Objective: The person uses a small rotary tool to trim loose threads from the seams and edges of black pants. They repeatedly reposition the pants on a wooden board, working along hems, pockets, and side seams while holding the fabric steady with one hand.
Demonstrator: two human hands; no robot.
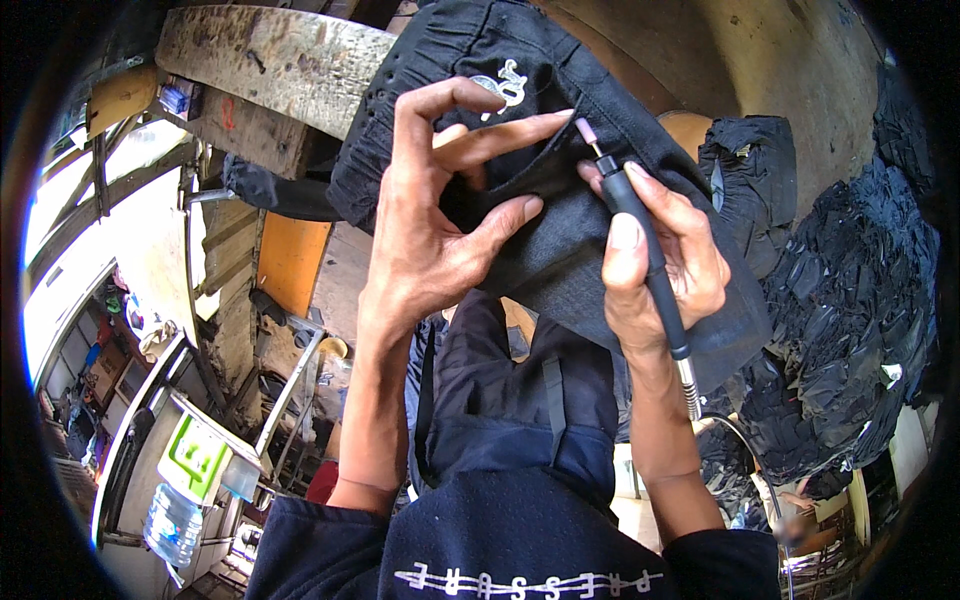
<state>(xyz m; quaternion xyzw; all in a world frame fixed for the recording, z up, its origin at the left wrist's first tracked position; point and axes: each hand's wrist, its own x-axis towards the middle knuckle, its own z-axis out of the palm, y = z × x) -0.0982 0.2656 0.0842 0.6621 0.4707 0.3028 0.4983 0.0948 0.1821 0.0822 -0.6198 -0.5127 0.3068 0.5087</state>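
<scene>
Black denim shorts [560, 235] with a gathered waistband are spread before me over a wooden support. My left hand [430, 190] lies on them with its fingers apart. Its index finger stretches along the curved pocket edge, and its thumb rests on the cloth below. Some of its other fingers are bent and partly hidden by the pocket. In my right hand [665, 260] is a slim black rotary grinder handpiece [640, 215], fingers wrapped round it. Its small pink grinding stone [586, 130] is close to the pocket edge; whether it touches I cannot tell.
A heap of black garments [840, 320] rises at the right. A worn wooden plank [280, 60] runs behind on the left. The tool's flexible metal cable [690, 388] trails down the right side. A green tray [195, 455] and a clear plastic bottle [172, 525] are at the lower left.
</scene>
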